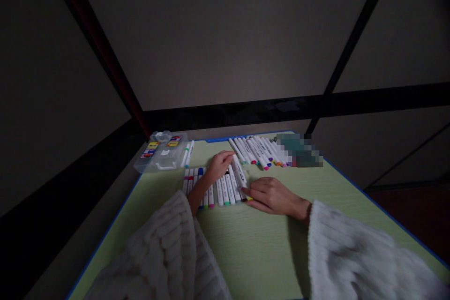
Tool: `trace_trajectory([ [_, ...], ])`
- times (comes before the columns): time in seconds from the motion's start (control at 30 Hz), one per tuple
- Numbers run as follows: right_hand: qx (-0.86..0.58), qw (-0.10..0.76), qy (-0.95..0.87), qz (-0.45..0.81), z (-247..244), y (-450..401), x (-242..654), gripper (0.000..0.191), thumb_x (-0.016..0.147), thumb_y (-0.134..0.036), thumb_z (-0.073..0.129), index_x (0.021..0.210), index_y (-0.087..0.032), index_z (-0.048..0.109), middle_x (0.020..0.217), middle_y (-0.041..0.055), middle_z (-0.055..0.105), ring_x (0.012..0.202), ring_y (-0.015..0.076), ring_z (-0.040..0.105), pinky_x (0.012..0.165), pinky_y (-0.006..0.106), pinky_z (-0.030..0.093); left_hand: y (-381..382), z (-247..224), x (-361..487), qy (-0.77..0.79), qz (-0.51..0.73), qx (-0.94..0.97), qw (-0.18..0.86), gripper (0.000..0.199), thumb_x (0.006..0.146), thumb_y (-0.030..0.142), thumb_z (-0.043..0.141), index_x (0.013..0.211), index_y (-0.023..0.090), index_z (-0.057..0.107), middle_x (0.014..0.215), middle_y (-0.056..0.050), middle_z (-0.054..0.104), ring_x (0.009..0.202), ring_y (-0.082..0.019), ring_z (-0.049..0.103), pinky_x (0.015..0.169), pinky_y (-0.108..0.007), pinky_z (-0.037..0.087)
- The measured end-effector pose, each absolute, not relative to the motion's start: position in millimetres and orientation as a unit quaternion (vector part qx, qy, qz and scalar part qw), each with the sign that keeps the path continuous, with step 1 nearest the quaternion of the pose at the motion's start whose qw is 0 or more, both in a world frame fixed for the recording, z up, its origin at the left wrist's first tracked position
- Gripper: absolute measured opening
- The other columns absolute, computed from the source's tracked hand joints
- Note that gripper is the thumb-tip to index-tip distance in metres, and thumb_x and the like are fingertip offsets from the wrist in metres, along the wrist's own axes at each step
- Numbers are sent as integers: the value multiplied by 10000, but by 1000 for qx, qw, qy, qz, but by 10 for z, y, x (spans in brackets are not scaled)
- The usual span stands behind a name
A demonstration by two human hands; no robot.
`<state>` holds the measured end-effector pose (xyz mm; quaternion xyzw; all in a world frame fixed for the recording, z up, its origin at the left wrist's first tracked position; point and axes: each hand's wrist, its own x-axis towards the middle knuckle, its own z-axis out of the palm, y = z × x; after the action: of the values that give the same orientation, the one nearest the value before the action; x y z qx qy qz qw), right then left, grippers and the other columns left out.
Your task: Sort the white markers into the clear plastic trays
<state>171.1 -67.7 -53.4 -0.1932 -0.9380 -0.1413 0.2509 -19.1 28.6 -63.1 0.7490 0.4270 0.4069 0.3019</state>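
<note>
A white marker (239, 171) lies slanted between my two hands, over the right end of a row of markers. My left hand (221, 165) is closed at its far end, with the fingertips around the tip. At the near end, my right hand (267, 195) pinches it between thumb and fingers. A bit of yellow shows beside the right fingertips. Under and beside my left wrist, a row of white markers (227, 189) with coloured ends lies side by side, apparently in clear trays. My left forearm hides the middle of that row.
A clear plastic case (170, 155) with coloured labels stands at the table's far left, and two loose markers (189, 153) lie by it. A loose pile of markers (258, 150) spreads along the back right. Beside it is a blurred-out dark green item (300, 150). The pale green table (260, 253) has blue edging.
</note>
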Motion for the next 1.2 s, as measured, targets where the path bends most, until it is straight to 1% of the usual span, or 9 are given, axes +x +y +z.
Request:
trace_trajectory([
  [0.13, -192, 251, -937, -150, -527, -676, 1702, 291, 912, -307, 360, 958, -126, 583, 640, 21, 570, 579, 123, 532, 560, 255, 409, 302, -647, -181, 433, 432, 716, 337, 235, 759, 103, 479, 944, 103, 625, 981, -85, 629, 830, -133, 598, 779, -241, 476],
  [0.27, -196, 247, -937, -148, -517, -675, 1698, 281, 913, -292, 366, 963, -126, 587, 621, 13, 555, 570, 119, 526, 550, 250, 401, 321, -672, -177, 428, 447, 706, 345, 244, 743, 83, 485, 936, 118, 629, 972, -72, 629, 766, -111, 603, 727, -219, 490],
  [0.37, -196, 247, -937, -149, -509, -679, 1697, 290, 919, -281, 351, 1004, -125, 580, 628, 13, 557, 578, 121, 527, 556, 252, 405, 330, -686, -183, 429, 449, 703, 346, 250, 733, 80, 492, 939, 121, 627, 979, -69, 626, 721, -97, 604, 697, -212, 496],
  [0.47, -200, 245, -936, -152, -502, -682, 1696, 297, 922, -279, 342, 1014, -127, 581, 629, 12, 555, 575, 122, 522, 557, 254, 406, 334, -688, -192, 437, 448, 702, 339, 264, 725, 78, 500, 959, 110, 617, 977, -77, 627, 710, -98, 604, 689, -214, 497],
  [0.57, -210, 236, -937, -151, -502, -682, 1700, 307, 925, -284, 332, 974, -138, 598, 617, 9, 540, 561, 117, 507, 546, 247, 397, 329, -672, -194, 445, 448, 699, 336, 287, 721, 71, 497, 984, 106, 607, 970, -78, 634, 701, -95, 603, 680, -205, 492],
  [0.77, -217, 244, -933, -155, -524, -672, 1721, 287, 921, -246, 342, 944, -144, 609, 621, 13, 532, 569, 114, 492, 553, 243, 385, 313, -647, -189, 438, 469, 683, 349, 422, 710, 37, 465, 1121, 106, 532, 1035, -95, 625, 682, -81, 600, 661, -192, 486],
  [0.87, -217, 248, -931, -157, -528, -666, 1724, 289, 921, -234, 338, 941, -145, 612, 613, 14, 530, 565, 115, 485, 542, 245, 375, 319, -661, -191, 432, 472, 683, 351, 429, 707, 45, 473, 1126, 119, 530, 1068, -95, 610, 682, -74, 598, 652, -181, 483],
  [1.0, -226, 250, -928, -155, -519, -660, 1723, 291, 920, -232, 343, 906, -148, 621, 602, 12, 526, 558, 114, 475, 539, 243, 359, 326, -676, -193, 427, 477, 685, 347, 430, 695, 50, 488, 1114, 133, 542, 1063, -85, 607, 680, -69, 589, 652, -179, 484],
  [1.2, -253, 253, -921, -156, -530, -644, 1734, 291, 918, -227, 337, 927, -159, 619, 625, 13, 537, 561, 111, 469, 542, 244, 329, 318, -655, -199, 424, 481, 690, 337, 421, 688, 56, 489, 1093, 147, 557, 1066, -82, 596, 689, -74, 586, 666, -194, 492],
])
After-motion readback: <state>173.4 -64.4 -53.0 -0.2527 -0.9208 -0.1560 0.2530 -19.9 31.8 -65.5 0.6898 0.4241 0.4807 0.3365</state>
